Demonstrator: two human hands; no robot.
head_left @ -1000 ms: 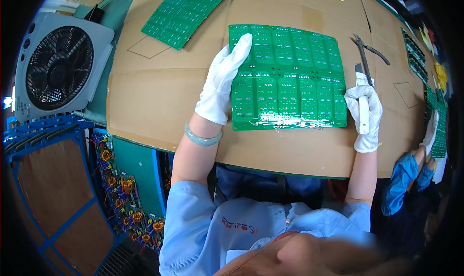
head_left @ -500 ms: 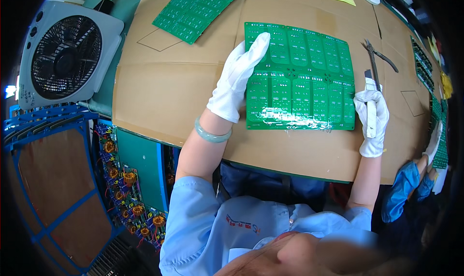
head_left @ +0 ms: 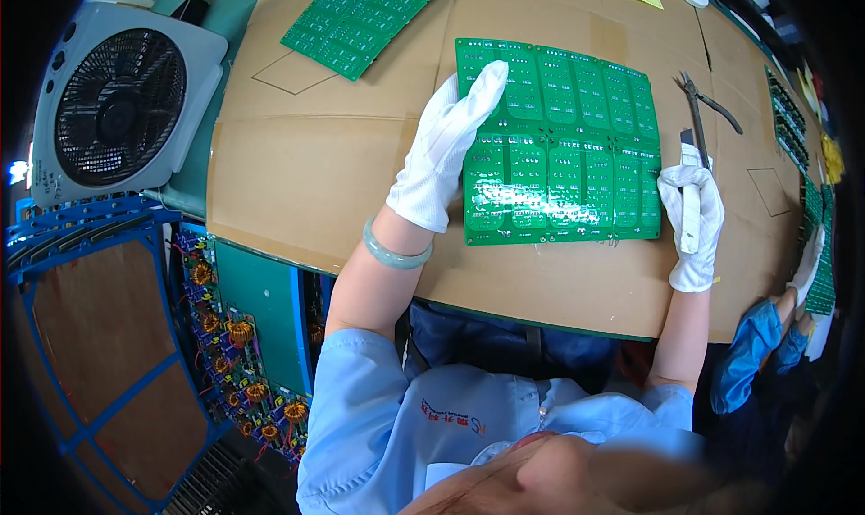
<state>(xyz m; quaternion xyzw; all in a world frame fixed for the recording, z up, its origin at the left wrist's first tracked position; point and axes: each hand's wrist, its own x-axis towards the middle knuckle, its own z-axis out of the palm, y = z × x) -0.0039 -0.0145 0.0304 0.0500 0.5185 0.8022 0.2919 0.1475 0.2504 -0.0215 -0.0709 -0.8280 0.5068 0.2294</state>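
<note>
The left hand (head_left: 448, 145), in a white glove, lay flat and spread on the left part of a large green circuit board (head_left: 577, 145), fingers pointing away to the far side. The board rested on a brown cardboard sheet (head_left: 315, 164) that covered the table, straight in front of the person. The right hand (head_left: 692, 218), also gloved, was closed around a white-handled tool (head_left: 691, 200) just at the board's right edge, its tip pointing far. A pair of pliers (head_left: 703, 109) lay on the cardboard just beyond that hand. A second green board (head_left: 360, 15) lay at the far left. A white box fan (head_left: 122, 105) stood to the left of the table, with a blue rack (head_left: 90, 335) near it. At the right edge, another person's blue sleeve (head_left: 752, 353) and gloved hand (head_left: 808, 258) showed.
</note>
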